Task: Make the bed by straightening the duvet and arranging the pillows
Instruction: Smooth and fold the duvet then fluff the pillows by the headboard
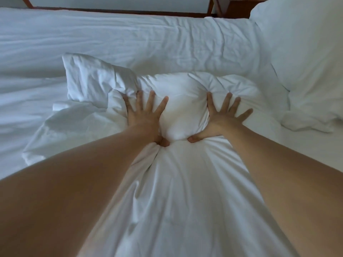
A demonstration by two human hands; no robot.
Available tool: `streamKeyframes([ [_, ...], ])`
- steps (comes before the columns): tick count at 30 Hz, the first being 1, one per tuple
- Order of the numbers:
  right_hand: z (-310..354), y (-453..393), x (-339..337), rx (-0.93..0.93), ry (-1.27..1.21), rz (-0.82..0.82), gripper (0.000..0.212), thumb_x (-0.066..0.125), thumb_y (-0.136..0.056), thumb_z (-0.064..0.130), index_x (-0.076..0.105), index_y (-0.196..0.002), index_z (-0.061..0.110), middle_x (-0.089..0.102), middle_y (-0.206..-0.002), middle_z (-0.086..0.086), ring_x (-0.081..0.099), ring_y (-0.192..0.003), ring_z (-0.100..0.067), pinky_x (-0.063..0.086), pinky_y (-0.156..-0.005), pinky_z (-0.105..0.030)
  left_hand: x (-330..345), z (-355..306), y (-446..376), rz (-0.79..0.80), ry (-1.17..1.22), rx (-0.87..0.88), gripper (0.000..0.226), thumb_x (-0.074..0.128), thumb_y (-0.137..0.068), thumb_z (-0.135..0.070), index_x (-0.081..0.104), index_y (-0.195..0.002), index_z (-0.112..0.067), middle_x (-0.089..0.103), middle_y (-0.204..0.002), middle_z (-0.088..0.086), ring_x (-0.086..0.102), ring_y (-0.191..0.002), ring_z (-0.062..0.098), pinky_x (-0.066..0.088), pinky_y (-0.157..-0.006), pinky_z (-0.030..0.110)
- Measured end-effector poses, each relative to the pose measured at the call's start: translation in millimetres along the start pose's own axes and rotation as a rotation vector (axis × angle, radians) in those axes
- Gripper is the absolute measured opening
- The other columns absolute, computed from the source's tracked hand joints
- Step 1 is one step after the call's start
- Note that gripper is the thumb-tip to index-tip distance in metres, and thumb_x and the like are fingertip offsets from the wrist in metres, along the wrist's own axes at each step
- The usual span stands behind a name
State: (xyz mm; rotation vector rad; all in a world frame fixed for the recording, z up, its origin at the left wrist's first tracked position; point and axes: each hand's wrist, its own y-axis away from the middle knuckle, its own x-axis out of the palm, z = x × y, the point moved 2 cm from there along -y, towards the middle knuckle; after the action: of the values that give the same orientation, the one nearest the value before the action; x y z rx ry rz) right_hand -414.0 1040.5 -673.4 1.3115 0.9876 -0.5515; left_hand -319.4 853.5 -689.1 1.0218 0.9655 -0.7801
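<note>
A white pillow lies crumpled in the middle of the bed, its loose case end bunched at the upper left. My left hand and my right hand both press flat on it, fingers spread wide, thumbs dug into the fabric with a bulge of filling between them. A second white pillow sits at the right side of the bed. The white duvet lies in wrinkled folds across the far side and the left.
A dark wooden bed frame edge runs along the top. A wooden piece of furniture stands at the top right behind the second pillow. Rumpled white sheet lies to the right of my hands.
</note>
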Motion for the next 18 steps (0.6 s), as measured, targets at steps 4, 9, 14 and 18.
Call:
streamKeyframes([
  [4, -0.7, 28.2, 17.5, -0.024, -0.047, -0.228, 0.145, 0.06, -0.049, 0.094, -0.025, -0.152, 0.035, -0.024, -0.161, -0.018, -0.018, -0.149, -0.041, -0.006, -0.112, -0.072, 3.7, -22.1, 36.7, -0.036, -0.008, -0.134, 0.1, 0.043, -0.091, -0.067, -0.025, -0.152, -0.026, -0.022, -0.162, 0.013, -0.017, -0.148, 0.041, -0.008, -0.116, 0.064],
  [9, -11.9, 89.0, 61.7, -0.061, -0.009, -0.407, 0.091, 0.013, -0.084, 0.084, -0.011, -0.156, 0.034, -0.01, -0.165, -0.016, -0.012, -0.152, -0.032, -0.013, -0.114, -0.064, 21.2, -19.3, 103.3, -0.104, 0.084, -0.128, 0.07, 0.003, -0.099, -0.057, -0.011, -0.157, -0.02, -0.012, -0.164, 0.011, -0.015, -0.151, 0.031, -0.014, -0.116, 0.06],
  [14, -35.7, 165.3, 93.4, -0.097, 0.0, -0.412, 0.083, 0.0, -0.087, 0.077, -0.003, -0.158, 0.034, -0.005, -0.166, -0.011, -0.01, -0.153, -0.025, -0.016, -0.118, -0.053, 36.5, -3.7, 190.0, -0.144, 0.067, -0.161, 0.073, 0.005, -0.092, -0.067, 0.0, -0.156, -0.033, -0.004, -0.165, 0.013, -0.012, -0.147, 0.047, -0.015, -0.113, 0.066],
  [18, -52.0, 234.4, 123.0, -0.09, -0.067, -0.408, 0.083, 0.0, -0.087, 0.078, 0.0, -0.158, 0.034, -0.005, -0.167, -0.004, -0.013, -0.152, -0.019, -0.016, -0.118, -0.054, 50.1, 1.2, 250.6, -0.101, 0.114, -0.208, 0.072, 0.004, -0.092, -0.067, -0.006, -0.156, -0.036, -0.012, -0.165, 0.01, -0.014, -0.149, 0.04, -0.006, -0.111, 0.07],
])
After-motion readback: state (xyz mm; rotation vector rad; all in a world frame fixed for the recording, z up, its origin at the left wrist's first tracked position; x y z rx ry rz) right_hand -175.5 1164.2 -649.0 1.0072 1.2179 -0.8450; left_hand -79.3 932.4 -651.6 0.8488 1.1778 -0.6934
